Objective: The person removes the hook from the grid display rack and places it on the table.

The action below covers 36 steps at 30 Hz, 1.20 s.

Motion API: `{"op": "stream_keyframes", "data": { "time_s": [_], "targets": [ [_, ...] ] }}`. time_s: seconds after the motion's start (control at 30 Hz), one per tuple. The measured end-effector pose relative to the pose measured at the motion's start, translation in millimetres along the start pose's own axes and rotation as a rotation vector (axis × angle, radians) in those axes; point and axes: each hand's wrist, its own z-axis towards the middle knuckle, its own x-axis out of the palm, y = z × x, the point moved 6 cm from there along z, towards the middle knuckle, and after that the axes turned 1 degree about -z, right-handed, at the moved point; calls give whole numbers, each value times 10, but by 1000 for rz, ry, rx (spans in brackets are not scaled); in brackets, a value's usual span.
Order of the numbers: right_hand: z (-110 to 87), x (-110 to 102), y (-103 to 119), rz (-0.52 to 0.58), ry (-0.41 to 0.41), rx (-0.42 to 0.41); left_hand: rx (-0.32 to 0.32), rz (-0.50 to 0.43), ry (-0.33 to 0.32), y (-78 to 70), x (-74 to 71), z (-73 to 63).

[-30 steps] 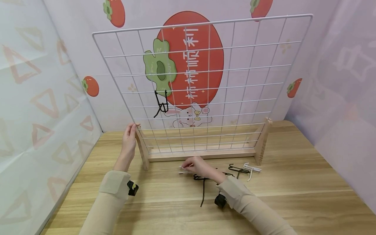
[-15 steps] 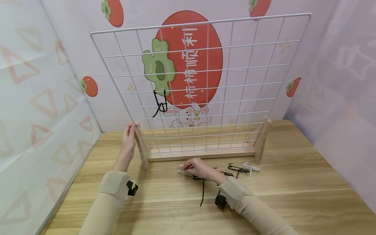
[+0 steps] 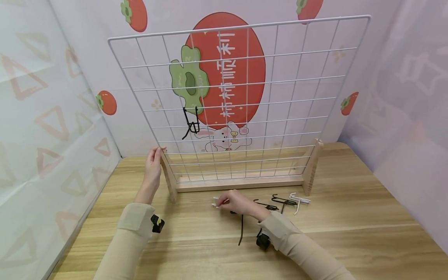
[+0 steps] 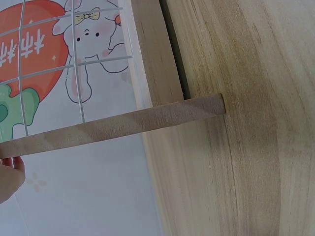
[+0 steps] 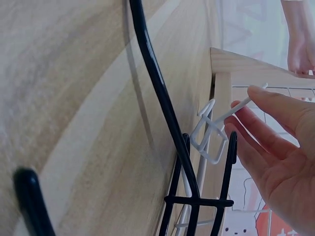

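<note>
My right hand pinches the stem of a small white wire hook between thumb and fingers, low in front of the rack. In the head view, only the hook's white tips show beyond the fingers. My left hand grips the upper end of the left upright of a wooden stand. That stand carries a white wire grid panel. Hanging on the grid's left part is a black wire hook. Beneath the right hand lies another black hook, partly covered, its long stem pointing toward me.
To the right of the right hand, more black hooks and a white hook lie on the wooden table. Behind the grid is a printed backdrop. A pale curtain closes off the left side.
My right hand has shifted slightly toward me, still pinching the white hook, whose tips have tilted a little. My left hand stays on the upright.
</note>
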Motion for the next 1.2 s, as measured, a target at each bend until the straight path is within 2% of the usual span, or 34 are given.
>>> {"op": "stream_keyframes", "data": {
  "time_s": [0.27,0.9,1.2],
  "targets": [
    [3,36,5,-13,20,-19,2,-3,-7,-1,-3,1],
    [11,95,-16,-48,48,-3,5,-5,-11,-5,1,-5],
    [-29,106,18,16,64,4,8,-11,-13,-1,-7,0]
  ]
}}
